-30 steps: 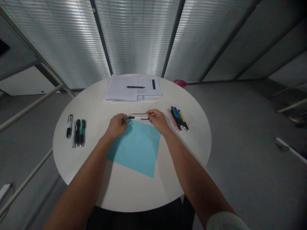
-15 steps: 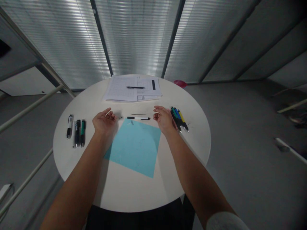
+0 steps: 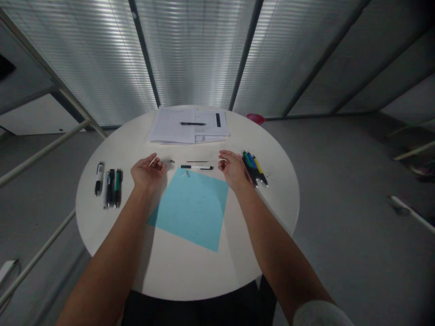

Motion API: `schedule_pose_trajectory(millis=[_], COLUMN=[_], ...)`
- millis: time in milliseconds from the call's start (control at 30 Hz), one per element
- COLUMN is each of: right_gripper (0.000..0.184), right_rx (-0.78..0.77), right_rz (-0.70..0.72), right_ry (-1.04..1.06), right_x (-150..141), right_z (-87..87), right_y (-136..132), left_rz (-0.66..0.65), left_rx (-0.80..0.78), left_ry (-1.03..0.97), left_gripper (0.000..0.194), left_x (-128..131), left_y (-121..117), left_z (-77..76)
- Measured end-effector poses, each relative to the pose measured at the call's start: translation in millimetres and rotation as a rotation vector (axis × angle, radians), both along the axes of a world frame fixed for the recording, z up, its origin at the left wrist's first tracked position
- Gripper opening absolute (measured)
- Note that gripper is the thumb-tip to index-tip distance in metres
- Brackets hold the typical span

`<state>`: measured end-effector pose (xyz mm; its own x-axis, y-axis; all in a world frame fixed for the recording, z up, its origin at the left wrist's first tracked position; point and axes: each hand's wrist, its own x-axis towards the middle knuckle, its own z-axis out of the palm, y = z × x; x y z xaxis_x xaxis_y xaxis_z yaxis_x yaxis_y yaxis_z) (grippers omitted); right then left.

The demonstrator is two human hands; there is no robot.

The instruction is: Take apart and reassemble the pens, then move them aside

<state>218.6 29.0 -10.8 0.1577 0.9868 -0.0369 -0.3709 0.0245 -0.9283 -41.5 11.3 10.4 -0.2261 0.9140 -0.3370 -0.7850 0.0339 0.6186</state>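
Observation:
My left hand (image 3: 148, 173) rests palm up at the left of the blue sheet (image 3: 190, 210), fingers loosely curled and apart, holding nothing. A small metal pen tip (image 3: 172, 161) lies just beyond its fingertips. Across from it, my right hand (image 3: 231, 169) is turned inward with its fingers apart and nothing in them. Between the hands lies a black-and-white pen barrel (image 3: 197, 167) along the sheet's far edge. A thin dark refill (image 3: 197, 161) runs parallel just behind it. On the sheet's top corner sits a tiny piece (image 3: 188, 174), too small to name.
Printed papers (image 3: 173, 127) with a black pen (image 3: 193, 123) on top lie at the back of the round white table (image 3: 190, 280). Several coloured pens (image 3: 255, 168) are grouped beside my right hand. More pens (image 3: 113, 188) lie at the left.
Both hands have let go of the pen parts and moved outward, the left one further. The barrel, refill and metal tip now lie in plain sight. Over the last half second the hands hardly move.

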Motion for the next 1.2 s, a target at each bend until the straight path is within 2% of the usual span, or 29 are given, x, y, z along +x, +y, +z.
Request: schedule_pose_trajectory(millis=[167,300,433,533,700,800,900,1067,1200], right_gripper=[0.019,0.017,0.013,0.012,0.016,0.020,0.022,0.022,0.021], right_rx=[0.000,0.045,0.193,0.296,0.356,0.393,0.424,0.429,0.432], right_rz=[0.015,0.053,0.061,0.058,0.017,0.047,0.106,0.121,0.134], right_ry=[0.028,-0.084,-0.287,-0.473,-0.723,-0.919,-1.076,-1.158,-1.205], right_x=[0,-3,-8,-10,-9,-10,-12,-13,-14], right_z=[3.3,5.6,4.9,4.6,1.2,-3.3,-7.5,-10.6,-11.1], right_y=[-2,-7,-14,-18,-15,-13,-11,-10,-10], left_rz=[-0.006,-0.007,-0.011,-0.040,-0.064,-0.058,-0.070,-0.186,-0.193], left_rx=[-0.002,0.007,0.012,0.061,0.119,0.156,0.225,0.306,0.372], left_ry=[-0.026,-0.008,0.039,0.147,0.303,0.359,0.508,0.806,1.249], left_gripper=[0.020,0.020,0.018,0.018,0.017,0.015,0.012,0.012,0.014], left_x=[1,1,2,5,12,15,18,23,23], left_y=[-1,0,1,0,-2,-2,-2,-4,-8], left_z=[1.8,-0.2,-2.4,-2.1,-1.5,-4.5,-10.2,-20.5,-22.2])
